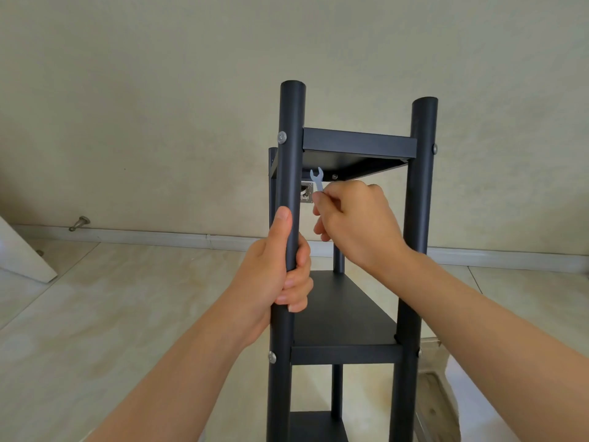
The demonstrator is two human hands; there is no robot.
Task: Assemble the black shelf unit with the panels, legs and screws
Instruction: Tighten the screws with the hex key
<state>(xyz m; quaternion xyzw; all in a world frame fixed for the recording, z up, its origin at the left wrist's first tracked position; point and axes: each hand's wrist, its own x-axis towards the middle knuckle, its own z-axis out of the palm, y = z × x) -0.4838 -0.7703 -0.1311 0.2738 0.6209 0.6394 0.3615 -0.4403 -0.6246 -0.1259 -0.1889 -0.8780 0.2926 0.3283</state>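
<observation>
black shelf unit [345, 355] stands upright on the tiled floor [127, 314], apart from the wall [159, 122], with open floor to its left. left hand [280, 275] is wrapped round the front left leg [288, 154] between top panel [358, 143] and middle panel [344, 311]. right hand [357, 224] pinches a small wrench [317, 178], its head just under the top panel's underside, inside the open bay; contact cannot be told.

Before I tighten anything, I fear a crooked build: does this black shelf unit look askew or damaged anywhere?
Nothing on the black shelf unit stands out. Only oddity: a small silver square plate beyond the round black leg has a ragged dark opening; its purpose is unclear.
</observation>
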